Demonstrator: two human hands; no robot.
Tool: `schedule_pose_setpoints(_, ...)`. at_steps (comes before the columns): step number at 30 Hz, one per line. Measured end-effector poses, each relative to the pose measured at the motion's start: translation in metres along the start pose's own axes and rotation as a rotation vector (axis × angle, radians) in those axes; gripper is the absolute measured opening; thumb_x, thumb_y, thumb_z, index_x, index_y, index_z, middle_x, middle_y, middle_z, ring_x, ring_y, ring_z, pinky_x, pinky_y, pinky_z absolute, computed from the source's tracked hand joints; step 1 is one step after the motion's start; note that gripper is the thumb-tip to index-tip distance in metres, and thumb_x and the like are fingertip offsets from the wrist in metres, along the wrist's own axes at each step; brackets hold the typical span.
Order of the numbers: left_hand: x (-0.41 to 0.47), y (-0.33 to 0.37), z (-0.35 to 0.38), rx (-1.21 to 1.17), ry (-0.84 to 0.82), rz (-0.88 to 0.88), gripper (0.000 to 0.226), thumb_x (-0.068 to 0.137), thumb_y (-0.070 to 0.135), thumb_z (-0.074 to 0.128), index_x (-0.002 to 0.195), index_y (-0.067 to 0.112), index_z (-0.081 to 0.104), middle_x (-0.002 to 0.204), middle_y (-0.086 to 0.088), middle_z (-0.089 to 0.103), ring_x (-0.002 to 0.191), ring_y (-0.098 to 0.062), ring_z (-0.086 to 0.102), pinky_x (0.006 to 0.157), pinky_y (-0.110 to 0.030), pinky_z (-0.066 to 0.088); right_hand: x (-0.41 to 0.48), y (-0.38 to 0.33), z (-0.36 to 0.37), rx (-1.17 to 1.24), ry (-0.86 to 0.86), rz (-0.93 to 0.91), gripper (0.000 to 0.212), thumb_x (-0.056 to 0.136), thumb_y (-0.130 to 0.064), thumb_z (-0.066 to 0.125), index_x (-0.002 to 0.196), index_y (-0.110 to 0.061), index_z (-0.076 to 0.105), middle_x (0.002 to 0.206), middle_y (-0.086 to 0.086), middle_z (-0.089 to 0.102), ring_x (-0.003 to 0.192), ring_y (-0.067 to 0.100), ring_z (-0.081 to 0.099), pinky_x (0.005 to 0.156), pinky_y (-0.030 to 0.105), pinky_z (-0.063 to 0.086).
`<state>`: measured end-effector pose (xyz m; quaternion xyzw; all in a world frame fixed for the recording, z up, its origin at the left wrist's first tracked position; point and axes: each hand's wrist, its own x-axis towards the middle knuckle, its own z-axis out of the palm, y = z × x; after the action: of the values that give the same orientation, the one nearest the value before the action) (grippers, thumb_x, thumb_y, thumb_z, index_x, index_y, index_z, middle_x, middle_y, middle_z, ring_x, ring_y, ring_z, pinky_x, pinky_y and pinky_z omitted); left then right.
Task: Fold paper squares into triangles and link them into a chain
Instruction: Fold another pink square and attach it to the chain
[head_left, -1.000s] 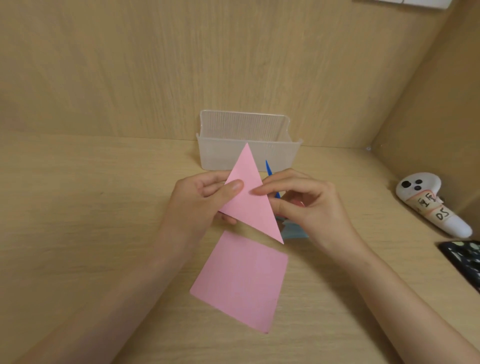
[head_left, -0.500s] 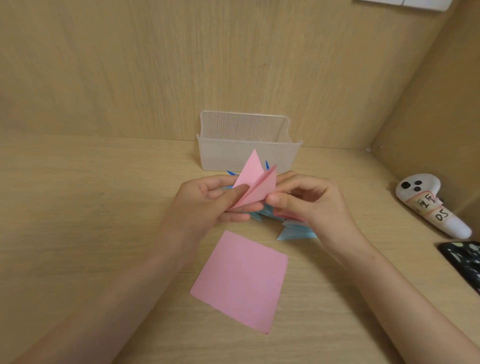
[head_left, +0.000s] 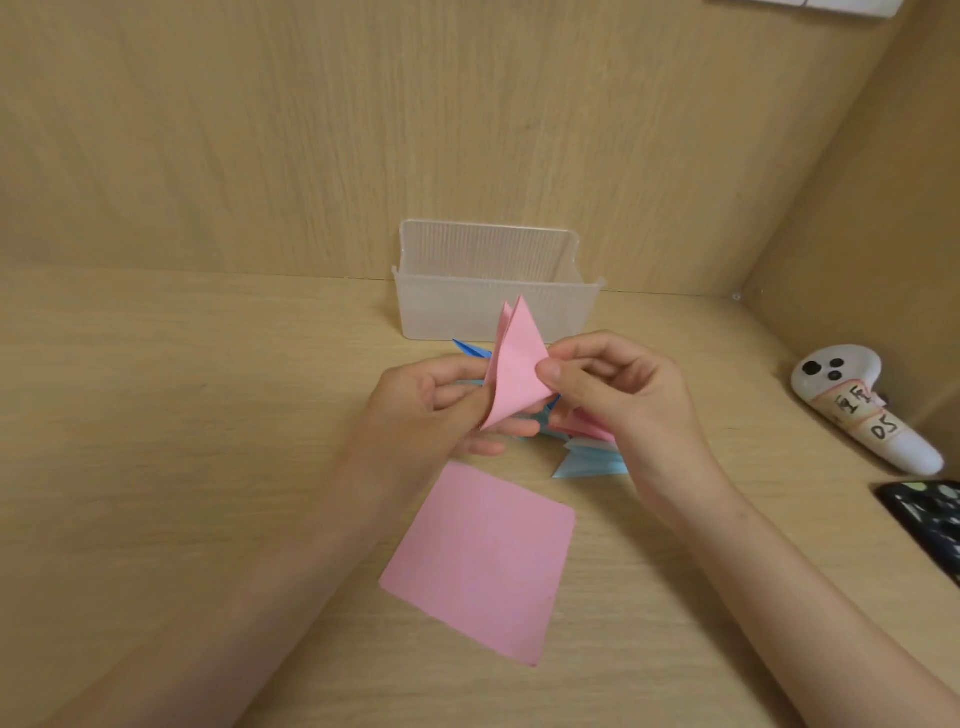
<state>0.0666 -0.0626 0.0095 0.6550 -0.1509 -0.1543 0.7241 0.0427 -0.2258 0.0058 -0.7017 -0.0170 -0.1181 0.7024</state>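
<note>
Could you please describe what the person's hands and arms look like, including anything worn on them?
Both the left hand and the right hand are bare: no gloves, rings or wristbands show. The left forearm and right forearm are uncovered to the frame's edge, with no sleeve in view.

The pink triangle (head_left: 514, 369), flat 1 second ago, is closing into 2 nearly meeting layers as the right hand (head_left: 623, 395) is pressing its half toward the left hand (head_left: 426, 410).
</note>
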Motion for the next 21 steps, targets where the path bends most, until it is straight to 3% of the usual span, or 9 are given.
schedule_pose_setpoints(3,0.0021,-0.0009,0.0009,0.024,0.102,0.057,0.026,0.097,0.017,0.047,0.084,0.016,0.07,0.074,0.006,0.074,0.073,-0.008,0.071,0.058,-0.019,0.056,-0.0004,-0.0008,-0.0004,0.017,-0.01,0.009,0.012,0.067,-0.019,0.076,0.076,-0.017,0.069,0.068,0.003,0.067,0.05,0.011,0.056,0.061,0.029,0.05)
schedule_pose_setpoints(6,0.0031,0.0016,-0.001,-0.032,0.173,0.141,0.022,0.096,0.015,0.048,0.09,0.02,0.069,0.085,0.007,0.075,0.081,-0.008,0.071,0.061,-0.018,0.054,-0.0001,-0.0002,0.0012,0.021,-0.045,0.007,0.009,0.07,-0.009,0.072,0.078,-0.01,0.067,0.065,0.003,0.066,0.051,0.009,0.057,0.056,0.02,0.052)
schedule_pose_setpoints(8,0.0029,0.0034,-0.0038,-0.074,0.213,0.176,0.016,0.092,0.012,0.055,0.096,0.019,0.069,0.092,0.001,0.075,0.085,-0.012,0.072,0.066,-0.019,0.056,-0.0005,0.0008,0.0027,0.015,-0.075,-0.01,0.009,0.074,0.0,0.07,0.079,-0.007,0.066,0.064,0.003,0.065,0.053,0.009,0.058,0.055,0.02,0.052)
schedule_pose_setpoints(13,0.0012,0.0017,-0.0038,-0.054,0.261,0.209,0.024,0.078,0.002,0.07,0.099,0.015,0.07,0.085,0.001,0.076,0.077,-0.007,0.071,0.066,-0.018,0.055,-0.0016,0.002,0.005,-0.022,-0.109,-0.059,0.012,0.076,0.004,0.069,0.078,-0.007,0.066,0.063,0.001,0.064,0.056,0.009,0.058,0.055,0.021,0.051)
schedule_pose_setpoints(21,0.0011,0.0004,-0.0039,-0.032,0.267,0.241,0.023,0.078,-0.003,0.069,0.091,0.016,0.068,0.076,0.002,0.075,0.069,-0.008,0.071,0.064,-0.02,0.057,-0.0022,0.0031,0.0069,0.0,-0.106,-0.045,0.009,0.077,0.002,0.068,0.082,-0.005,0.066,0.063,0.002,0.065,0.053,0.01,0.057,0.054,0.019,0.05)
